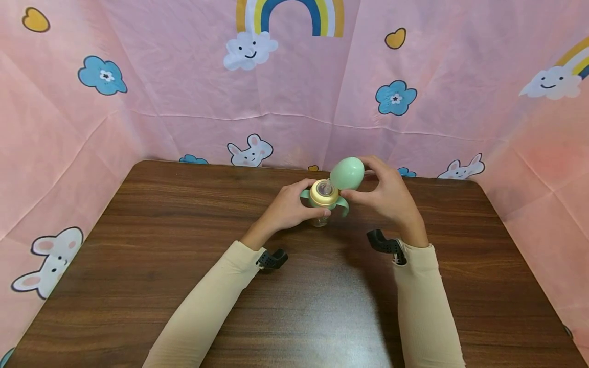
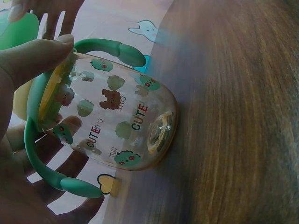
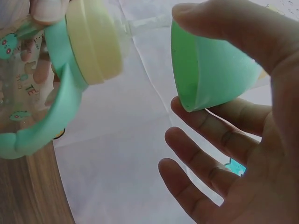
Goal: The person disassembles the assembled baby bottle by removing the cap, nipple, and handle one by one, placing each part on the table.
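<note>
A clear baby bottle (image 2: 117,109) with printed animals and the word CUTE has a yellow collar (image 1: 316,198) and two green side handles (image 3: 70,100). My left hand (image 1: 287,207) grips it around the neck, thumb over the near side and fingers behind. The bottle's base is close over the table. My right hand (image 1: 386,191) holds a rounded green cap (image 1: 347,173) between thumb and fingers, just right of the bottle's top. In the right wrist view the cap's hollow side faces the clear nipple (image 3: 152,24), a gap apart, while the lower fingers spread away from it.
The brown wooden table (image 1: 161,245) reaches back to a pink cloth backdrop (image 1: 184,87) printed with rabbits, clouds and flowers. The cloth also rises along the left and right sides. A black wrist mount (image 1: 272,259) sticks out from the left sleeve, another (image 1: 385,244) from the right.
</note>
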Tool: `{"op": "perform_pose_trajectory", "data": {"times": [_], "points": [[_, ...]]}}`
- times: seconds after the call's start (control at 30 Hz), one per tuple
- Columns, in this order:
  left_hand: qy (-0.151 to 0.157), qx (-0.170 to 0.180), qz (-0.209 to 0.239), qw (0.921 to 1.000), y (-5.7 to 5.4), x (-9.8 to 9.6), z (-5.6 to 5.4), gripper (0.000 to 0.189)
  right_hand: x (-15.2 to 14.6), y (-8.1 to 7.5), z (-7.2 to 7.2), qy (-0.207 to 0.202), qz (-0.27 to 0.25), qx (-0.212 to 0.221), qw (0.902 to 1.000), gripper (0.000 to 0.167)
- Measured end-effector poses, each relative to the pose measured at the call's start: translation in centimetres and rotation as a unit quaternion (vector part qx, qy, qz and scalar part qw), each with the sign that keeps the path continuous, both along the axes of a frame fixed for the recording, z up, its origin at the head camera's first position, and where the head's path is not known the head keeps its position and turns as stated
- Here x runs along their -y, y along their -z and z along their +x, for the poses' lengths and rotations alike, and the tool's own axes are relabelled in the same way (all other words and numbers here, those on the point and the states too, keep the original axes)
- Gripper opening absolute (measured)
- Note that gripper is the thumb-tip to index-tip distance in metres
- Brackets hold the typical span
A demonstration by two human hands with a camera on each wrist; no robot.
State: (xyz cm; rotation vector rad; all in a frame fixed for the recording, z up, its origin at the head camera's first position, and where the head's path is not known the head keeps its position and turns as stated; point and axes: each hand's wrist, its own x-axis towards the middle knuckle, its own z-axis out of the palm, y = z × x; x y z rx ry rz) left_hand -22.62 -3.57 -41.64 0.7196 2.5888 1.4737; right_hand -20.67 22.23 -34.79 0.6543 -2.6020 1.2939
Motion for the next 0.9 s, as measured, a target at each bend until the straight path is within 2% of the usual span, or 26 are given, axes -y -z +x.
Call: {"op": "perform_pose_trajectory", "data": {"times": [0.4, 0.63, 0.67, 0.8, 0.87, 0.9], "points": [[-0.006, -0.001, -0.007, 1.0, -0.2, -0.1, 0.1, 0.074, -1.3, -0.1, -0.1, 0.029, -0.014, 0.017, 0.9993, 0.062], [-0.005, -0.002, -0.008, 1.0, -0.2, 0.0, 0.1, 0.076, -2.2, 0.4, -0.4, 0.042, -0.013, 0.02, 0.9988, 0.062], [-0.001, -0.007, -0.004, 1.0, 0.6, 0.1, -0.5, 0.078, -2.4, 0.5, -0.4, 0.044, -0.013, 0.022, 0.9987, 0.062], [0.003, -0.009, 0.0, 1.0, 1.1, 0.2, -0.9, 0.081, -3.0, 1.0, -0.7, 0.052, -0.01, 0.029, 0.9982, 0.064], [0.002, -0.013, -0.001, 0.9999, 1.9, 0.2, -1.5, 0.082, -3.3, 1.2, -0.8, 0.056, -0.01, 0.034, 0.9978, 0.066], [-0.003, -0.014, -0.005, 0.9999, 1.6, 0.1, -1.3, 0.08, -3.4, 1.2, -0.9, 0.061, -0.007, 0.037, 0.9975, 0.067]]}}
